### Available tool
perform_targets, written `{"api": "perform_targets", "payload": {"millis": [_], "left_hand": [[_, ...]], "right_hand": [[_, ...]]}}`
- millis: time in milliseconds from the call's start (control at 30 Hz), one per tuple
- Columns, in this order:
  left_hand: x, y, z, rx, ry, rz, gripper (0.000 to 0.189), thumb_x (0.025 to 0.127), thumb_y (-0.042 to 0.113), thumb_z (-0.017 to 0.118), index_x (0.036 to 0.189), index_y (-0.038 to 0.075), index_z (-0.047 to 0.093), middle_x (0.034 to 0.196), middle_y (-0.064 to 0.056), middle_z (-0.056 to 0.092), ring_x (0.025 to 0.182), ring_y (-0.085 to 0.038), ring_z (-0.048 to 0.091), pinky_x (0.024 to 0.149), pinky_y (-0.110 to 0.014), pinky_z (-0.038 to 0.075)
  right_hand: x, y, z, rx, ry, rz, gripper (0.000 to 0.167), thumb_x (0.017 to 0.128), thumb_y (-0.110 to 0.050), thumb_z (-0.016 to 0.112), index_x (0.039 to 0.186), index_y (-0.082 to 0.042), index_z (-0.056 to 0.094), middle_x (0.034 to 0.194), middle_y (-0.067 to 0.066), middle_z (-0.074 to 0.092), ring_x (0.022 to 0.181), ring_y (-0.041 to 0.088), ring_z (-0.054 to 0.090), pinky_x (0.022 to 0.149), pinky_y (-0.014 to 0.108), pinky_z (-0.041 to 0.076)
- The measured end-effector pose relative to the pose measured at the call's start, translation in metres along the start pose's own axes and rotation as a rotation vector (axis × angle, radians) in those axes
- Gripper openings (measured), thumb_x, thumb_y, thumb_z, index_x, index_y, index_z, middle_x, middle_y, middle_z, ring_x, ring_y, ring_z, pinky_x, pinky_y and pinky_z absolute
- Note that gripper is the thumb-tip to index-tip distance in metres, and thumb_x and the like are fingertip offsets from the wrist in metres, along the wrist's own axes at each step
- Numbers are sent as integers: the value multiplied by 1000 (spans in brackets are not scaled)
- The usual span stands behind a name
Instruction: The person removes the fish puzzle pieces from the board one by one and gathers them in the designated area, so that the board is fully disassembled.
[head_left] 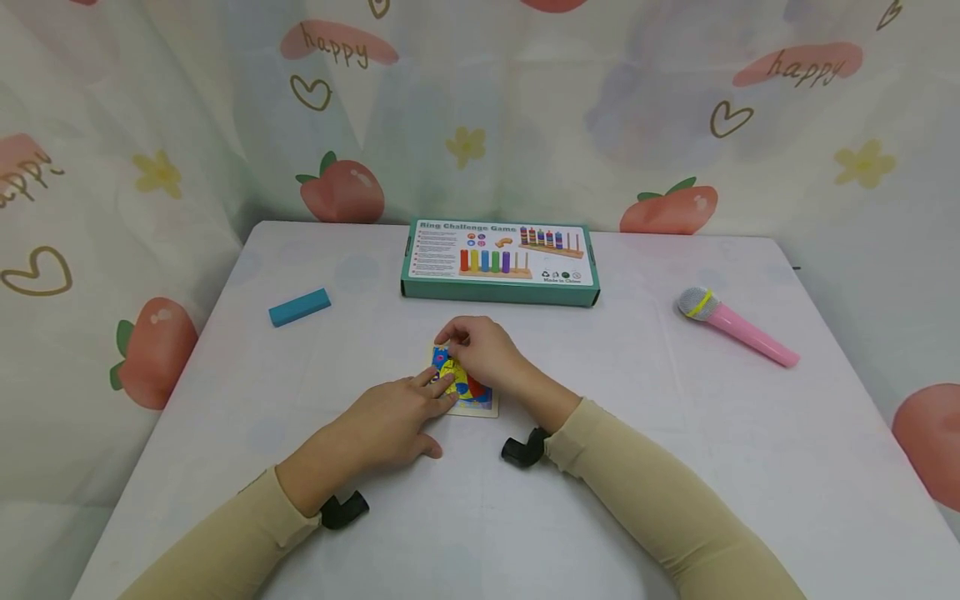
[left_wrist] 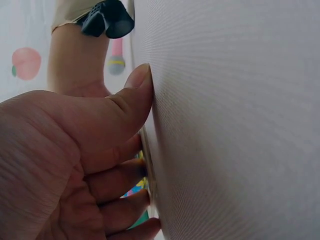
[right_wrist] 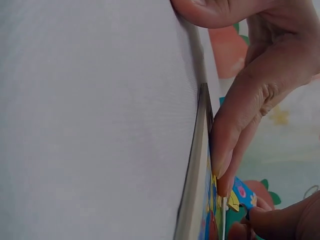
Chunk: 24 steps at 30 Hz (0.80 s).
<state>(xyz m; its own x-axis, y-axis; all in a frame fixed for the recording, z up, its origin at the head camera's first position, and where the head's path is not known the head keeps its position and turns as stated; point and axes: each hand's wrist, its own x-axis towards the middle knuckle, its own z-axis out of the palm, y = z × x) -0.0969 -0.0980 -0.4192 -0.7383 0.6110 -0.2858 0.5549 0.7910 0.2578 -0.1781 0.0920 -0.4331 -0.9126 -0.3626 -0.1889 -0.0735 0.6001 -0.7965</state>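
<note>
A small picture puzzle board (head_left: 483, 409) lies on the white table in front of the person, printed in blue, yellow and red. The left hand (head_left: 397, 412) rests on its left side with fingers spread, the thumb touching the table beside it. At the board's far edge, the right hand (head_left: 483, 354) pinches a blue puzzle piece (right_wrist: 244, 191) with a pink flower, between thumb and fingers. That piece stands tilted up from the board in the right wrist view. The hands cover much of the picture. In the left wrist view, the left hand's fingers (left_wrist: 120, 212) reach along the board's edge.
A green Ring Challenge Game box (head_left: 498, 290) lies behind the hands. To the left is a blue block (head_left: 300, 307), to the right a pink toy microphone (head_left: 738, 327). A printed curtain (head_left: 525, 108) hangs around the table (head_left: 637, 500).
</note>
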Motion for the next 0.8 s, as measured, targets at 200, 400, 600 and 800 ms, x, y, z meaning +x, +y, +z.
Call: {"api": "perform_targets", "payload": {"millis": [200, 400, 600, 800], "left_hand": [[0, -1, 1, -10, -1, -9, 77, 90, 50, 85, 157, 21, 58, 172, -2, 45, 164, -31, 34, 122, -51, 48], [-1, -1, 1, -10, 1, -18, 78, 90, 51, 84, 157, 22, 58, 172, -2, 44, 164, -31, 35, 122, -51, 48], [0, 0, 1, -8, -25, -35, 78, 91, 51, 84, 159, 23, 56, 173, 0, 43, 165, -30, 33, 124, -52, 46], [0, 1, 2, 1, -24, -45, 79, 90, 50, 84, 159, 24, 55, 173, 1, 43, 165, -29, 33, 123, -51, 47]], "right_hand": [[1, -1, -10, 81, -43, -1, 18, 107, -10, 64, 114, -15, 79, 104, 7, 72, 88, 23, 63, 75, 25, 57], [-6, -2, -33, 55, -84, -23, 18, 106, -10, 67, 114, -15, 82, 111, 6, 76, 93, 22, 68, 83, 28, 62], [-14, 15, -64, 14, -46, 25, 17, 105, -9, 69, 114, -13, 82, 114, 8, 77, 93, 23, 70, 83, 31, 65], [-20, 35, -89, -47, -9, 109, 18, 105, -9, 68, 116, -12, 82, 116, 10, 74, 96, 25, 69, 84, 31, 64]]}}
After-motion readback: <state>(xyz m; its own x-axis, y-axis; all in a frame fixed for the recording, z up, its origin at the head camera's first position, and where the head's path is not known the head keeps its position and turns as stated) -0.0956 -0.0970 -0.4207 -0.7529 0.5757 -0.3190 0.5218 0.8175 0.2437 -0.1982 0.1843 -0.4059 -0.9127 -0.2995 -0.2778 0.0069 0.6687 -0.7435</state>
